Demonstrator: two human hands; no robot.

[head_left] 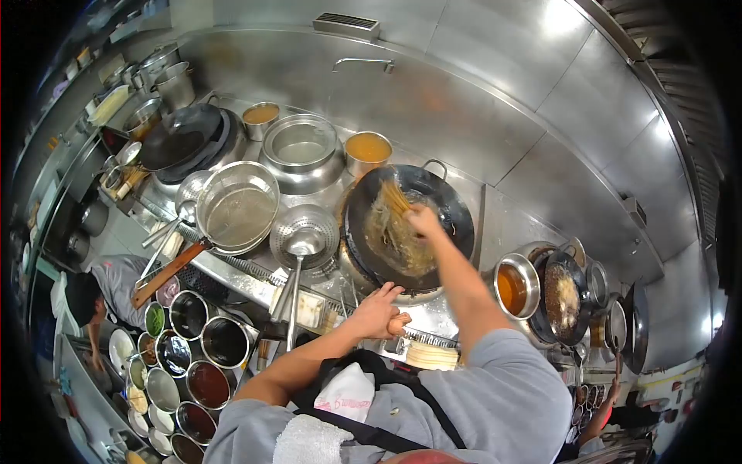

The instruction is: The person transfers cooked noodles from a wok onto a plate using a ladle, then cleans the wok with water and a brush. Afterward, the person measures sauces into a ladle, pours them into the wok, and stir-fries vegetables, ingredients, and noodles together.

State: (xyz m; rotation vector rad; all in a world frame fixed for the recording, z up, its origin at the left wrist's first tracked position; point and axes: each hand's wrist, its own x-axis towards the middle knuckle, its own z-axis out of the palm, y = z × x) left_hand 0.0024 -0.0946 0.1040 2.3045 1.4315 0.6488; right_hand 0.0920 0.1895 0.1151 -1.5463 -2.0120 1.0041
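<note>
My right hand (423, 223) is closed around a bamboo wok brush (395, 199), its bristles down inside a large dark wok (456, 209). Cloudy, foamy water swirls in the wok around the brush. At the wok's near rim is my left hand (374, 313), its fingers curled around what looks like the wok's handle (399, 323). Most of that handle is hidden under the palm. A perforated skimmer (282, 232) with a ladle (305, 243) resting in it lies left of the wok.
Left stand a wooden-handled strainer (236, 170), a lidless steel pot (300, 168) and another wok (179, 139). Orange liquid fills a steel container (368, 149) behind. At right, a wok (563, 301) holds bubbling oil. Several sauce pots (209, 385) and a co-worker (116, 278) are lower left.
</note>
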